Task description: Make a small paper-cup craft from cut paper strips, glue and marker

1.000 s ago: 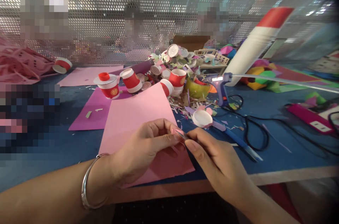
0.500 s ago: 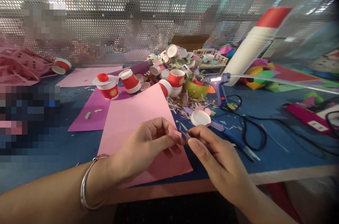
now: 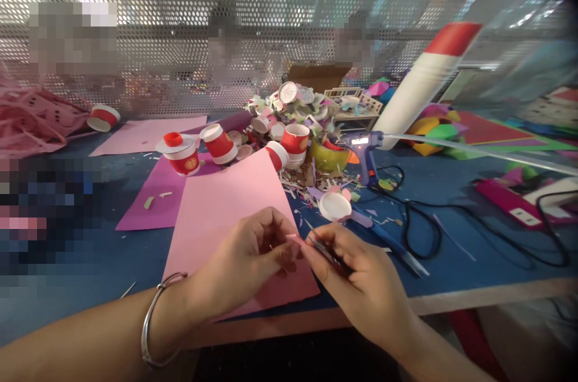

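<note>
Over blue table, left hand pinches pink scrap; right hand grips what look like tweezers.

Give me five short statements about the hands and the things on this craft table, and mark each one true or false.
1. The left hand pinches a small pink paper piece. True.
2. The right hand holds a thin metal tool. True.
3. The glue gun lies in the right hand. False: it stands on the blue table, beyond the hands.
4. A bangle is on the left wrist. True.
5. The large pink sheet is rolled into a tube. False: it lies flat under the hands.
</note>
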`<state>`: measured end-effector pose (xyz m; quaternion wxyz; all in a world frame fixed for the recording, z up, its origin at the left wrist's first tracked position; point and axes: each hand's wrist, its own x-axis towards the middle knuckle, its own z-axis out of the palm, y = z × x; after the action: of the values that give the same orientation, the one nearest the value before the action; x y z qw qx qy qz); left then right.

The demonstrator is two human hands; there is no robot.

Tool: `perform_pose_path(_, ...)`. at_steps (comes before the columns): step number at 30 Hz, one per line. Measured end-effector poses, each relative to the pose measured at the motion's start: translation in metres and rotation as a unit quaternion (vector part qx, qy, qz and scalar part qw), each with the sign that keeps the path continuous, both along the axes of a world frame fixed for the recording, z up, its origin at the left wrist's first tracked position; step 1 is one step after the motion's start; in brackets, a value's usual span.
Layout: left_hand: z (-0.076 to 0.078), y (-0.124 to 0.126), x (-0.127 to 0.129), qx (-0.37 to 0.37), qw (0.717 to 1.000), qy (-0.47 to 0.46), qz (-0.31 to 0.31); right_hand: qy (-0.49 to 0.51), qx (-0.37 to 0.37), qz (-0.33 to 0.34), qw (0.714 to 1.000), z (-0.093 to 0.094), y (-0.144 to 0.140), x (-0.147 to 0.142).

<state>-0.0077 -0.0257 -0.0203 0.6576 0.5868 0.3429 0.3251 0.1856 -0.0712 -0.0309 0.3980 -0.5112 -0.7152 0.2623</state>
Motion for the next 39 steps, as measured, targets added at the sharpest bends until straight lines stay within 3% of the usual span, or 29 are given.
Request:
perform_pose_path(5, -0.004, -0.004, 0.002, -0.037, 0.997, -0.020, 0.067, -0.040, 0.055, -0.013, 0.998, 0.000, 0.001, -0.004)
perform_pose_path(14, -0.002, -0.005, 0.002, -0.085, 0.993, -0.060, 0.055, -0.041, 0.069, 0.002, 0.997, 0.000, 0.005, -0.006)
perform_pose_path(25, -0.005, 0.000, 0.002, -0.127, 0.986, -0.076, 0.073, 0.016, -0.013, 0.048, 0.999, 0.002, 0.004, -0.005)
perform_pose_path(32, 0.003, 0.009, -0.001, -0.202, 0.965, -0.125, 0.114, 0.083, -0.119, 0.061, 0.988, 0.004, 0.000, 0.005)
perform_pose_path(39, 0.008, 0.012, -0.001, -0.276, 0.942, -0.182, 0.062, 0.151, -0.233, 0.070, 0.958, 0.008, 0.005, 0.006)
